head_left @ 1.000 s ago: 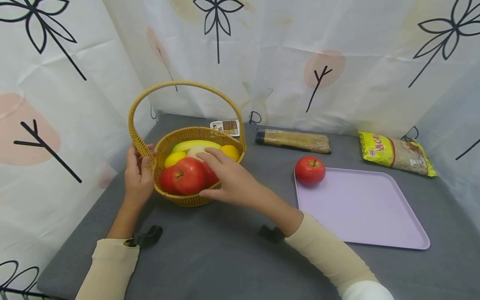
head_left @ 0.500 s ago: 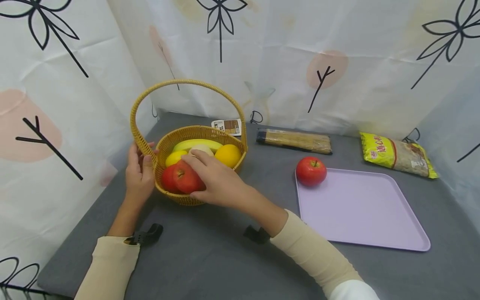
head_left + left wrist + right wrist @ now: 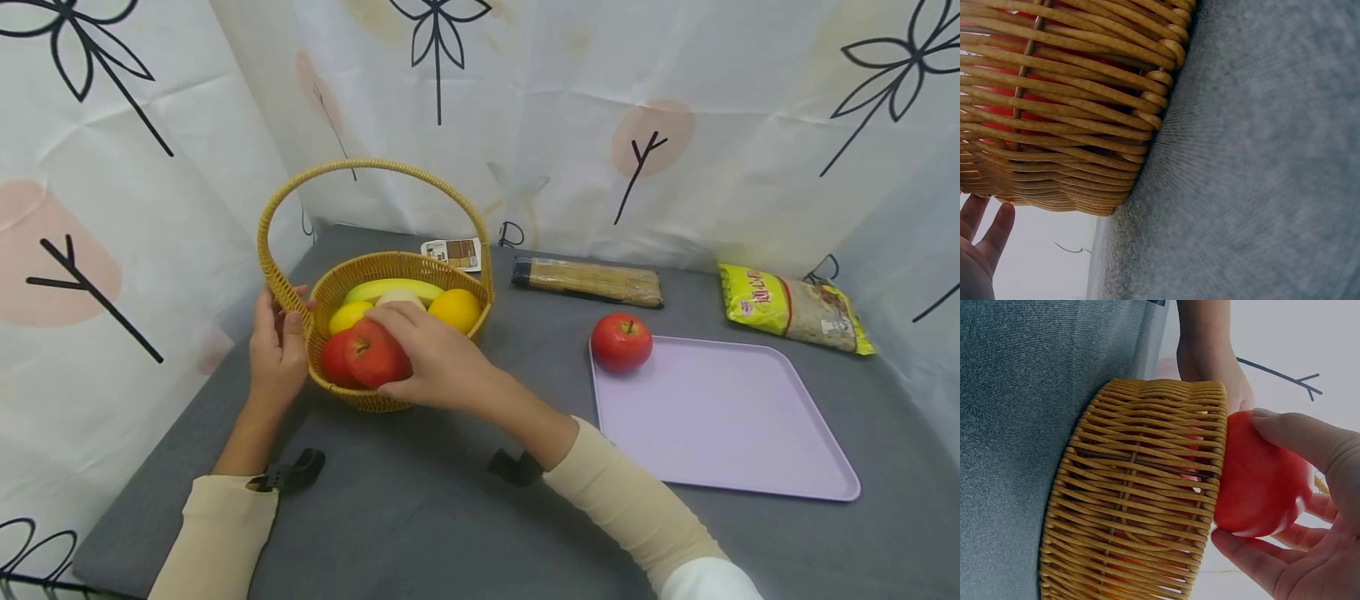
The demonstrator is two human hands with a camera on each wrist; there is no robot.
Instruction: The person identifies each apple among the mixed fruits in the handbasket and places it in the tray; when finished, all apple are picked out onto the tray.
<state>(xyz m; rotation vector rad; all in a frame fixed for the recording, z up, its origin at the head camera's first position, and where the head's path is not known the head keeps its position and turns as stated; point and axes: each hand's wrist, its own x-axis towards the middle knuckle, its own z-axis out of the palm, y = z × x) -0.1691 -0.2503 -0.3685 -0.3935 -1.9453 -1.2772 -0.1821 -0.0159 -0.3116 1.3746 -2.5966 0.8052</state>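
Apple (image 3: 375,354) in the head view is in the basket (image 3: 375,402), right grip (image 3: 444,358) clasping it, left grip (image 3: 277,354) holding the basket handle (image 3: 279,285). Right wrist view: glossy skin, probably firm and slippery; take hold across the widest part.

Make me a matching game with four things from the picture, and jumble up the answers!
Things:
1. Right hand
2. Banana
3. Purple tray
4. Left hand

Where or how:
A. has a lone apple at one corner
B. at the outer side of the basket
C. lying inside the basket
D. holding a red apple

Right pairs: 1-D, 2-C, 3-A, 4-B
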